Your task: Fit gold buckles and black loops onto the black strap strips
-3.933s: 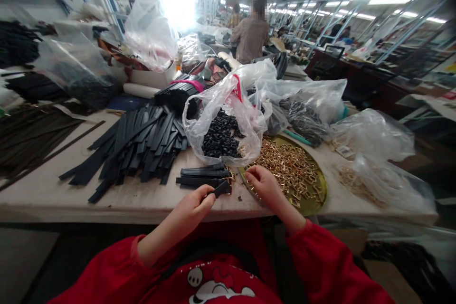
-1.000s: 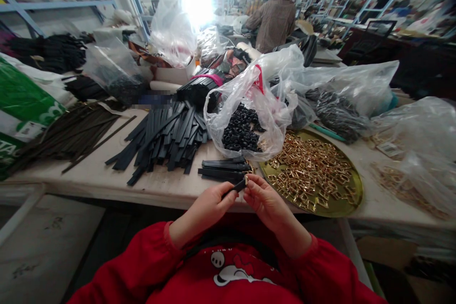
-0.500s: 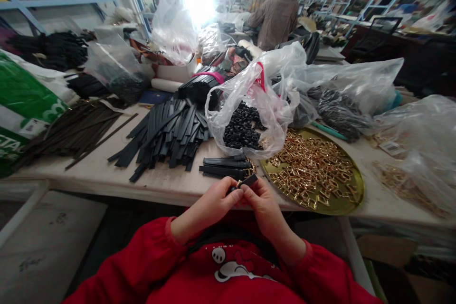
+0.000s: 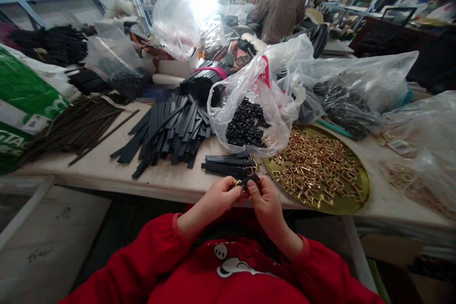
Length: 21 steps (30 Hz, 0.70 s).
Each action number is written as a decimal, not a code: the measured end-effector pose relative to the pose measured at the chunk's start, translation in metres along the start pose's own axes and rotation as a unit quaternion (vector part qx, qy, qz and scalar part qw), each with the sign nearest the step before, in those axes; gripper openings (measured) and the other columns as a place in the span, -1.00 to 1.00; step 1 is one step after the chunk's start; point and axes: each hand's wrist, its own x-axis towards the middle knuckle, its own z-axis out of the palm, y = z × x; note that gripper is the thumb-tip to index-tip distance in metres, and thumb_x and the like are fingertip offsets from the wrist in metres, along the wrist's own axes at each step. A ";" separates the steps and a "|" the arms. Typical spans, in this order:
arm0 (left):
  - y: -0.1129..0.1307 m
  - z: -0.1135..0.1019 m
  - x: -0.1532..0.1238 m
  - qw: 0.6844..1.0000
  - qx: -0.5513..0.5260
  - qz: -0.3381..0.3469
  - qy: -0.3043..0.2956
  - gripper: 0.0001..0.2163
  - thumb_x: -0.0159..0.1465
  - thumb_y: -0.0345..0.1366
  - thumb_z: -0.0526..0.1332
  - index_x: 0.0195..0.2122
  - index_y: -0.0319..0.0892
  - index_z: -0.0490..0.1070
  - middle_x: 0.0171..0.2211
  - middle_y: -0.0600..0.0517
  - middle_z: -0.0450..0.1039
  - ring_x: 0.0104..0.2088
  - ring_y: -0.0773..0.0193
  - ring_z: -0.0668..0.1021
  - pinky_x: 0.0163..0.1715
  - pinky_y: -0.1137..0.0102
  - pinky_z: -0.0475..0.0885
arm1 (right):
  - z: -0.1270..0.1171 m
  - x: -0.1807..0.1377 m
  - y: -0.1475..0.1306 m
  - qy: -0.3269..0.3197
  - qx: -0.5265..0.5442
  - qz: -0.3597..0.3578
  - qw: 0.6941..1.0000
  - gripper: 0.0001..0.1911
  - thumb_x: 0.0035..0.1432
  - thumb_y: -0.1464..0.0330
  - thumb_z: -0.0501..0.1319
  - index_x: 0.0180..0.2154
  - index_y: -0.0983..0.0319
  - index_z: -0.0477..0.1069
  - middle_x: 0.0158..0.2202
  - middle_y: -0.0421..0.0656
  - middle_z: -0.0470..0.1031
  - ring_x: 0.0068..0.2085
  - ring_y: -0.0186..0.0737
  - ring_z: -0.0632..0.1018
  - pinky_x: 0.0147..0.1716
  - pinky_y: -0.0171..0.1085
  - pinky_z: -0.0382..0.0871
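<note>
Both my hands meet at the table's front edge around a short black strap (image 4: 250, 179) with a gold buckle (image 4: 238, 183) on it. My left hand (image 4: 226, 194) pinches the buckle end, and my right hand (image 4: 264, 195) grips the strap with the thumb on top. Part of the strap is hidden by my fingers. Just beyond lie black straps with gold buckles (image 4: 228, 165) in a small stack. Behind them, an open plastic bag (image 4: 218, 126) holds small black loops (image 4: 245, 128). Right of my hands, a round gold tray (image 4: 364, 189) carries many gold buckles (image 4: 320, 166).
A heap of loose black straps (image 4: 174, 128) spreads left of the bag, with a bundle in a pink band (image 4: 213, 72) behind. Brown strips (image 4: 89, 123) and a green-and-white package (image 4: 24, 109) lie far left. Plastic bags crowd the right. A person (image 4: 283, 9) is in the background.
My right thumb has shifted along the strap and the hands are slightly farther apart. The strap is tilted differently, and the gold buckle shows more clearly. The view has turned slightly.
</note>
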 end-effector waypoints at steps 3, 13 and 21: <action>-0.004 0.000 -0.001 0.997 0.063 0.042 0.035 -0.84 0.14 -0.24 0.05 -0.52 -0.20 0.24 -0.59 0.13 0.30 -0.58 0.41 0.31 -0.58 0.51 0.19 | -0.005 0.002 0.003 -0.017 -0.054 -0.035 0.998 -0.86 0.05 0.24 0.18 -0.40 0.17 0.32 -0.46 -0.19 0.41 -0.41 -0.24 0.41 -0.38 -0.26 0.24; 0.006 -0.010 -0.005 0.987 0.141 0.081 -0.002 -0.74 0.16 -0.10 0.08 -0.49 -0.20 0.28 -0.60 0.16 0.30 -0.55 0.40 0.32 -0.56 0.51 0.17 | -0.013 0.015 -0.008 -0.161 0.122 0.126 0.971 -0.69 -0.05 0.12 0.24 -0.49 0.22 0.25 -0.58 -0.30 0.28 -0.53 -0.37 0.30 -0.51 -0.36 0.16; -0.002 -0.018 0.018 0.995 0.051 0.076 0.036 -0.77 0.07 -0.21 0.19 -0.30 -0.18 0.23 -0.57 0.18 0.35 -0.59 0.39 0.40 -0.59 0.51 0.25 | -0.020 0.038 -0.018 -0.255 -0.039 -0.032 0.966 -0.85 0.10 0.27 0.13 -0.41 0.20 0.39 -0.45 -0.19 0.40 -0.40 -0.28 0.38 -0.40 -0.31 0.22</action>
